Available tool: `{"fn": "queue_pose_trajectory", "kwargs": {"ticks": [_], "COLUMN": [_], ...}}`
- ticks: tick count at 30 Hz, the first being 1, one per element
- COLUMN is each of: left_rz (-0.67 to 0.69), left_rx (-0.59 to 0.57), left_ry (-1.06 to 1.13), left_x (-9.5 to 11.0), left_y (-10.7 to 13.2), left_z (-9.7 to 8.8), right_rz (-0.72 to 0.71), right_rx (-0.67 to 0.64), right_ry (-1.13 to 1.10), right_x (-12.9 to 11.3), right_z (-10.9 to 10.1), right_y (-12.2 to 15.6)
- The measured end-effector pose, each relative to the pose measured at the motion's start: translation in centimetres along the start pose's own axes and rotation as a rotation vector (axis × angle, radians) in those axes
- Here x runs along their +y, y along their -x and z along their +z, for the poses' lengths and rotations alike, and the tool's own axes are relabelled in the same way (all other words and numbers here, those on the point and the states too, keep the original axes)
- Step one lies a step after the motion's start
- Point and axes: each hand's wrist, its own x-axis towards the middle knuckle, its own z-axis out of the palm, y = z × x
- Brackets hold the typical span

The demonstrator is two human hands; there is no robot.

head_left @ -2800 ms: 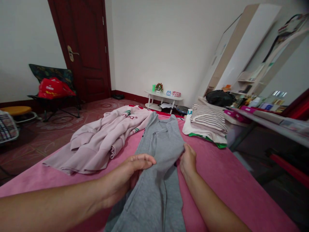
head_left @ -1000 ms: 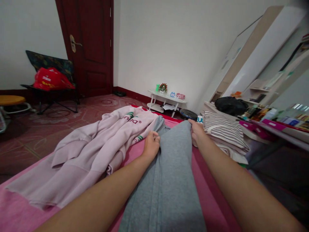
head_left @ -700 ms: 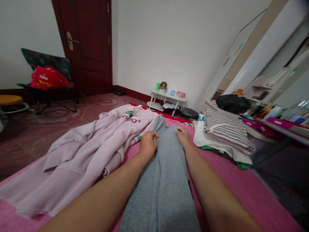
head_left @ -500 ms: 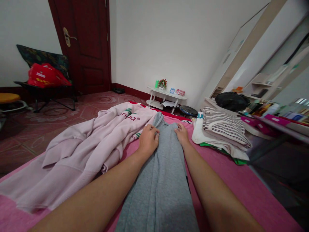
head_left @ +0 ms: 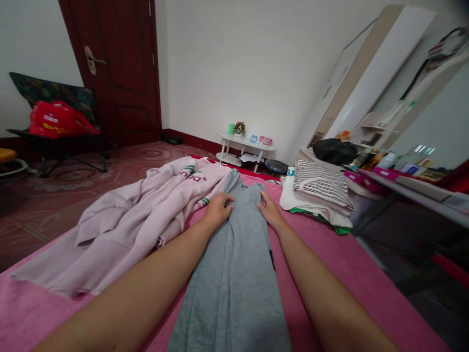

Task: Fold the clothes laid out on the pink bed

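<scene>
A long grey garment (head_left: pixel 249 264) lies stretched lengthwise before me on the pink bedspread (head_left: pixel 315 274). Whether it is a top or trousers, I cannot tell. At its far end, my left hand (head_left: pixel 219 209) has curled fingers closed on the left edge. Opposite, my right hand (head_left: pixel 269 208) pinches the right edge between thumb and fingers. Lengthwise creases run down the cloth, and a small dark patch shows on its right side. To the left, a pale pink hoodie or sweatshirt (head_left: pixel 124 234) with printed lettering lies spread out, close by my left forearm.
Folded clothes, a striped one (head_left: pixel 324 183) on top, are stacked on the right. Beyond stands a low white table (head_left: pixel 242 141) with a small plant. A desk (head_left: pixel 414 183) with bottles is at right; a folding chair (head_left: pixel 69 93) holds a red bag (head_left: pixel 60 120).
The view has turned slightly right, so the surroundings appear further left. Both hands remain at the grey garment's edges, a little nearer to me along it.
</scene>
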Motion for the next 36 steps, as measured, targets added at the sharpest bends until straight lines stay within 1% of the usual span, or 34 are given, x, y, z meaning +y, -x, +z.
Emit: {"fn": "queue_pose_trajectory", "kwargs": {"ticks": [4,7,12,15,19,23,27,29,33,36], "left_rz": [-0.054,-0.065,-0.05,-0.018,0.087,0.164,0.19,0.195,0.204,0.224], "left_rx": [0.045,0.057,0.032,-0.005,-0.083,-0.122,-0.112,-0.118,-0.121,-0.12], "left_ry": [0.015,0.013,0.008,0.033,0.086,0.12,0.132,0.131,0.114,0.097], "left_x": [-0.1,0.1,0.8,1.0,1.4,2.4,3.5,4.0,5.0,5.5], "left_y": [0.3,0.8,2.1,3.5,5.5,6.6,6.9,7.1,7.5,7.8], "left_z": [-0.1,-0.2,-0.6,-1.1,-2.4,-3.3,-3.6,-3.8,-4.3,-4.6], "right_rz": [0.035,0.048,0.062,0.035,-0.011,-0.072,-0.17,-0.204,-0.228,-0.25], "right_rx": [-0.046,-0.068,-0.131,-0.171,-0.195,-0.134,-0.034,-0.018,-0.038,-0.045], "right_ry": [-0.071,-0.114,-0.196,-0.227,-0.234,-0.169,0.056,0.156,0.2,0.227], "right_x": [-1.3,-2.6,-4.9,-5.9,-6.3,-6.1,-6.7,-7.3,-8.3,-8.7], "right_z": [-1.2,-1.9,-2.8,-3.0,-2.8,-2.3,-2.0,-2.0,-2.0,-2.0], "right_y": [3.2,5.7,9.2,10.7,11.7,11.9,12.1,12.3,12.6,12.6]}}
